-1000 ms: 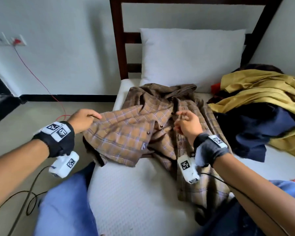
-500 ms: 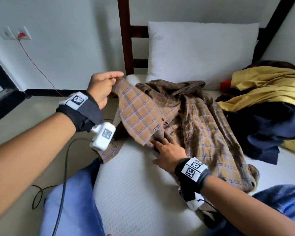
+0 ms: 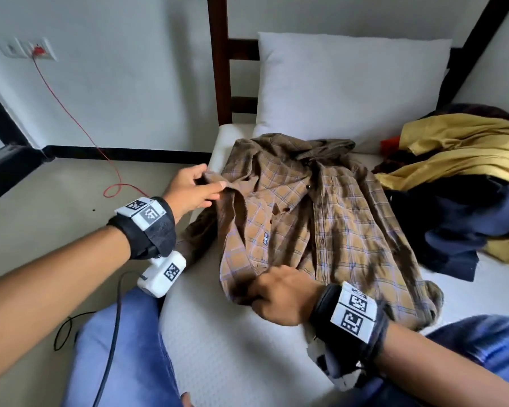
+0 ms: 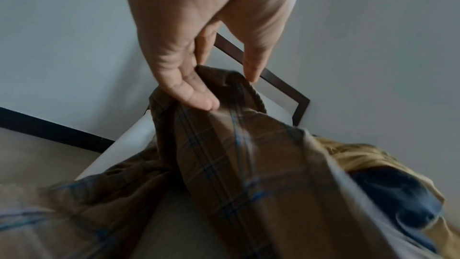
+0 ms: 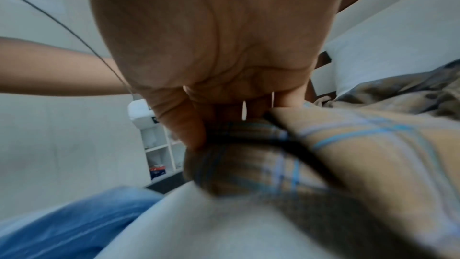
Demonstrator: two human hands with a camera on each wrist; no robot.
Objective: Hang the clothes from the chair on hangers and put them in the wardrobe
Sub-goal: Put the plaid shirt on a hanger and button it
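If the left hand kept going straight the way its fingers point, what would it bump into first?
Probably more of the plaid shirt that the left hand already pinches at the shoulder edge, lying across the mattress. Beyond it sits the heap of yellow and navy clothes, though depth is hard to judge.

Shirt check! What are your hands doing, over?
Left hand pinches plaid shirt shoulder edge. Right hand grips its bottom hem. Shirt flat on bed, no hanger seen. Clothes pile alongside, not blocking.

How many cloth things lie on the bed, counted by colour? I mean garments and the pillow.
Brown plaid shirt: 1
Mustard-yellow garment: 1
Navy garment: 1
White pillow: 1
Total: 4. A red scrap and something dark also show in the pile, too hidden to count.
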